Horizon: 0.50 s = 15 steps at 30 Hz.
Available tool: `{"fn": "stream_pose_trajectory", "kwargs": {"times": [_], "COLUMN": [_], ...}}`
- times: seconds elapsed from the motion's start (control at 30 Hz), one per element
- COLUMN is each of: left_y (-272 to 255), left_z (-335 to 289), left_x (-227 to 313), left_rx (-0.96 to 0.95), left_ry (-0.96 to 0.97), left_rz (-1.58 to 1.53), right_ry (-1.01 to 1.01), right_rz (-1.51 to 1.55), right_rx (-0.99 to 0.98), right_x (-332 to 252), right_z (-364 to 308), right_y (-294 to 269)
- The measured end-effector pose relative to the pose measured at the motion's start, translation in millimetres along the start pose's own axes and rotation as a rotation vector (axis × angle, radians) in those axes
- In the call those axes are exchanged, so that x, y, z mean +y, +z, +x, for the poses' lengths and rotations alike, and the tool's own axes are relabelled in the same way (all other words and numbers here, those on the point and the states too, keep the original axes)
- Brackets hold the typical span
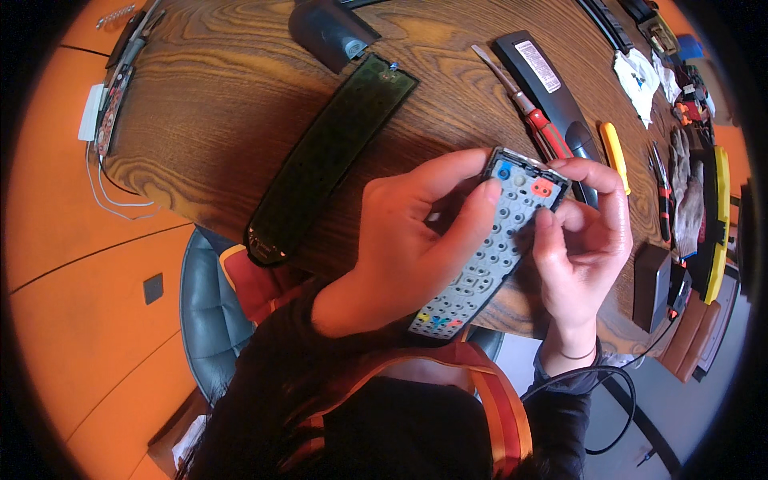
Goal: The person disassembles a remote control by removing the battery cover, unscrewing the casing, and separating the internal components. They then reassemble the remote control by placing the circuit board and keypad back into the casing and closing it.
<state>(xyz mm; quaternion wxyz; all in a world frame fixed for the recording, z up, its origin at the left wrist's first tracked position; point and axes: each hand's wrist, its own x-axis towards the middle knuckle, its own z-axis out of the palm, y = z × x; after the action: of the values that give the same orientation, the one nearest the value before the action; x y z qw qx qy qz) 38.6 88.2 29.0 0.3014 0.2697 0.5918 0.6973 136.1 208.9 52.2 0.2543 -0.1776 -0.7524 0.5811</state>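
Both my hands hold up an opened remote control [480, 256], its grey rubber keypad facing up in a dark shell. The pad has many dark contact dots, with blue and red patches at the far end and coloured keys at the near end. My left hand [424, 232] grips its left side, thumb pressed near the blue patch. On the far right corner, my right hand [588, 240] has its index finger at the edge and its thumb beside the pad. A long dark green circuit board [332, 156] lies on the table left of my hands.
Beyond the remote lie a black cover [532, 72] with a white label, a red-handled screwdriver [546, 128] and a yellow-handled tool [614, 156]. A dark casing [328, 36] touches the board's far end. Gloves [686, 192], pliers [662, 192] and a black box [653, 286] sit right.
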Motion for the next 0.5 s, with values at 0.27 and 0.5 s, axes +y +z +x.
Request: {"fn": "stream_pose_trajectory", "kwargs": {"times": [0.27,0.5], "left_y": [2.3,5.8], "left_z": [-9.3,-11.7], "left_x": [3.0,-3.8], "left_rx": [-0.428,-0.334], "left_ry": [-0.296,-0.312], "left_rz": [-0.373,-0.384], "right_ry": [0.019,-0.056], "right_rz": [0.114,0.093], "right_rx": [0.169,0.073], "right_x": [-2.2,0.2], "right_z": [2.9,5.7], "right_y": [-3.4,-3.5]}}
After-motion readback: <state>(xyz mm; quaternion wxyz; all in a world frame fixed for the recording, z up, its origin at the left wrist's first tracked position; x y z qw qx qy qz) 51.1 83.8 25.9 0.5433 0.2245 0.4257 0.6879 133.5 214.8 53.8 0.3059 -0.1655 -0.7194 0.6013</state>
